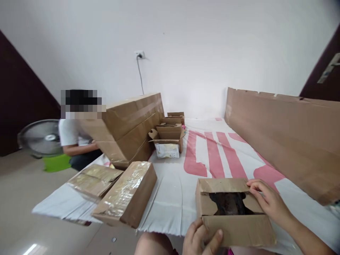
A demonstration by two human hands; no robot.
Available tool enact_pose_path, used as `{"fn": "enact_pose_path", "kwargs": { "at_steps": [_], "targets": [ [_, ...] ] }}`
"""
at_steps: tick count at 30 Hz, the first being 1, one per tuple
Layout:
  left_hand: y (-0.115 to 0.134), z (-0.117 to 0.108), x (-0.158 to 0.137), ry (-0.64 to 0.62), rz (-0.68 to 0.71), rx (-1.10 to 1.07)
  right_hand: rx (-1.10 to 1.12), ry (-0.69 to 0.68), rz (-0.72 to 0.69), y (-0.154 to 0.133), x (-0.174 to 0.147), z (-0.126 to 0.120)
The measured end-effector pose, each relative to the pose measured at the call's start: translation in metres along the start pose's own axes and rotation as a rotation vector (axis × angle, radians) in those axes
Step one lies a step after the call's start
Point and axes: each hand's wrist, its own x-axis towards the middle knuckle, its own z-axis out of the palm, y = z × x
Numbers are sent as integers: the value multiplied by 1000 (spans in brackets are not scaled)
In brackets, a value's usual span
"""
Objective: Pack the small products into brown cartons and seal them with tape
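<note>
A small cardboard box (239, 230) sits at the table's near edge with its top flaps partly open. Through the gap between the flaps shows something dark brown and black (228, 203), whose kind I cannot make out. My left hand (200, 237) grips the near left corner, thumb over the near flap and fingers curled at the side. At the far right corner, my right hand (268, 198) pinches the edge of the box by its far flap.
Two taped boxes (127, 191) lie to the left. Open boxes (168, 136) stand in a row farther back. A large carton (130, 127) and a cardboard panel (278, 138) flank the white-and-pink cloth (167, 198). Another person (75, 131) crouches at left near a fan (39, 138).
</note>
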Motion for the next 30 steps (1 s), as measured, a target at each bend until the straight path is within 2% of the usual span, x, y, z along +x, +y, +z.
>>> {"fn": "enact_pose_path", "kwargs": {
  "at_steps": [4, 8, 11, 14, 18, 20, 23, 25, 27, 30],
  "targets": [
    [-2, 2, 3, 47, 36, -73, -20, -24, 70, 3, 7, -12],
    [-15, -8, 15, 35, 120, -112, -122, -11, 206, 0, 41, -15],
    [-22, -19, 31, -80, 202, -52, -286, -136, 331, 5, 69, -2],
    [-22, -29, 55, -255, 239, -107, -312, -283, 382, 17, 86, 15],
    [-14, -35, 106, -398, 141, -225, -309, -434, 372, 22, 92, 24],
    [-13, -32, 138, -544, 112, -247, -319, -427, 334, 15, 92, 20],
    [-17, -19, 183, -950, 227, -283, -329, -315, 200, -9, 91, 7],
    [-21, -10, 203, -1186, 307, -231, -308, -255, 75, -31, 86, -2],
    [-20, -3, 208, -1283, 340, -111, -275, -287, -93, -52, 75, -8],
    [-13, 2, 197, -1219, 376, 103, -352, -411, -411, -71, 56, -12]
  ]
}}
